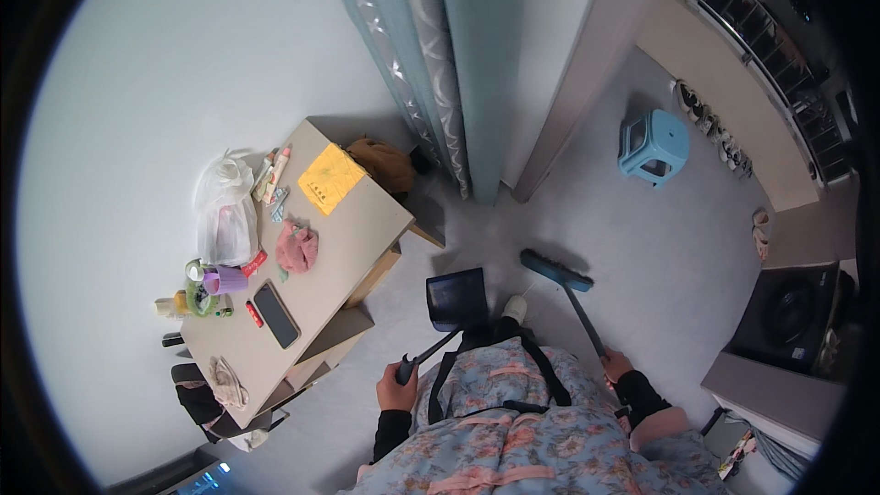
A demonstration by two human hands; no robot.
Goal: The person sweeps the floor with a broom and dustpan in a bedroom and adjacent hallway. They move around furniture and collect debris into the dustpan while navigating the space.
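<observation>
From my end of the head camera, I have both hands at work low in the view. The left hand (pixel 398 390) is wrapped around the upper end of the handle of a dark dustpan (pixel 458 300); the handle slants away from that grip, forward and to the right, so the pan itself lies ahead of the fist, near the floor (pixel 587 211). I cannot tell whether its edge touches down.

The right hand (pixel 616 367) is clamped around the handle of a broom (pixel 556 269). That handle runs forward and leftward from the fingers to a wide blue-grey head, well ahead of the grip. I see the broom head to the right of the pan and slightly farther forward, the two near each other but apart. A white shoe (pixel 515 309) shows between them, closer to the body.

Off to my left stands a table (pixel 357 229) with a phone (pixel 277 314), a pink cloth (pixel 297 247), a yellow packet (pixel 331 178) and a white plastic bag (pixel 227 220) on it. Ahead hangs a teal curtain (pixel 486 55), and farther right a light-blue stool (pixel 669 137) stands on the floor, near a row of shoes (pixel 710 124) along the wall
</observation>
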